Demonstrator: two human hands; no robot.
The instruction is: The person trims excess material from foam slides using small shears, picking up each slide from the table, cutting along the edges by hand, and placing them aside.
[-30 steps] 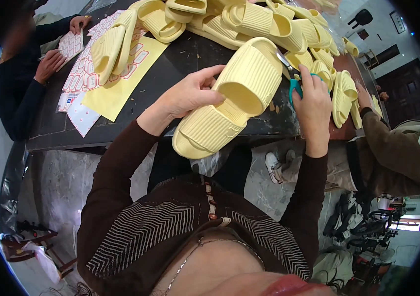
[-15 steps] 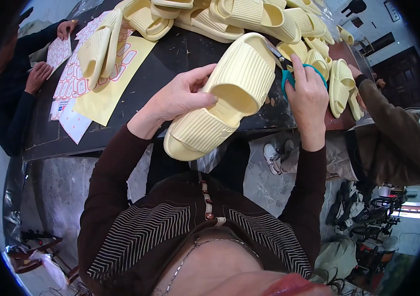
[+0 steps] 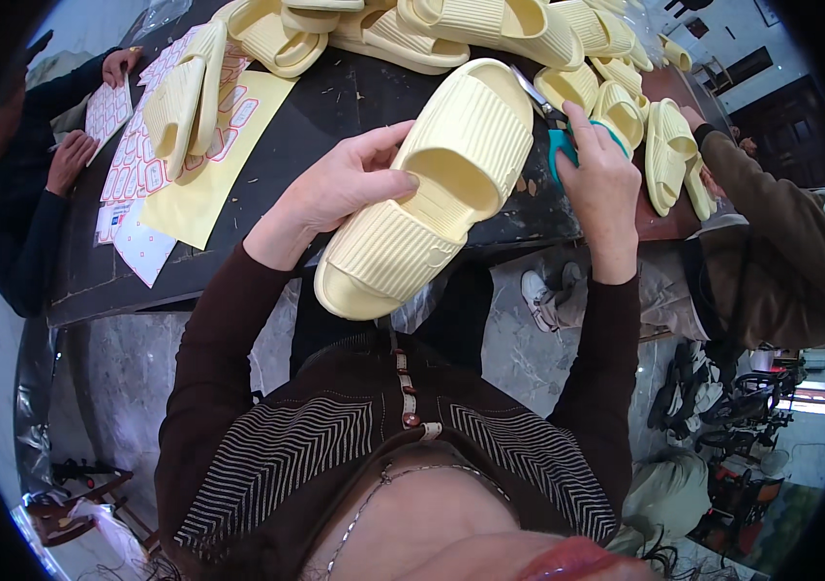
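Observation:
My left hand [image 3: 350, 184] grips a pair of pale yellow ribbed slippers [image 3: 393, 254] by the side, thumb over the inner edge. The pair is tilted above the table's near edge, one slipper nested against the other. In my right hand [image 3: 598, 179] is a pair of scissors [image 3: 562, 155] with teal handles, fingers through the loops. Its blades point up and to the left, beside the far end of the slippers; whether they touch the slippers I cannot tell.
More yellow slippers [image 3: 500, 29] are heaped along the dark table's [image 3: 335, 116] far side. At left, a slipper pair [image 3: 185, 102] lies on label sheets [image 3: 132, 174] and yellow paper [image 3: 224, 184]. A person writes at far left [image 3: 69, 160]; another's arm [image 3: 771, 184] reaches in at right.
The slippers in my left hand have shifted slightly left. My right hand and the scissors have moved a little with them. The view has shifted slightly.

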